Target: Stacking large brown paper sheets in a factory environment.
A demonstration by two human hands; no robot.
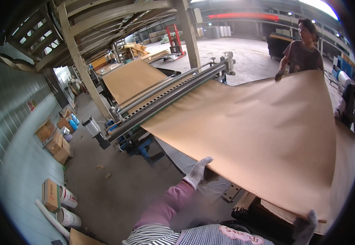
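A large brown paper sheet (259,126) stretches from the roller machine (173,94) toward me, its surface slightly wavy. My left hand (198,171), in a grey knit glove, is closed on the sheet's near edge, thumb on top and the other fingers underneath. Farther right, my right hand (306,226), gloved too, grips the near right corner; its fingers are partly hidden. Across the sheet, a co-worker (304,51) in a dark shirt has a gloved hand at the far edge.
Under the sheet near me lies a dark stack (246,206) with brown layers. Another brown sheet (132,79) lies beyond the machine. Cardboard boxes (57,145) and white buckets (68,216) line the left wall. A post (187,36) rises behind the machine.
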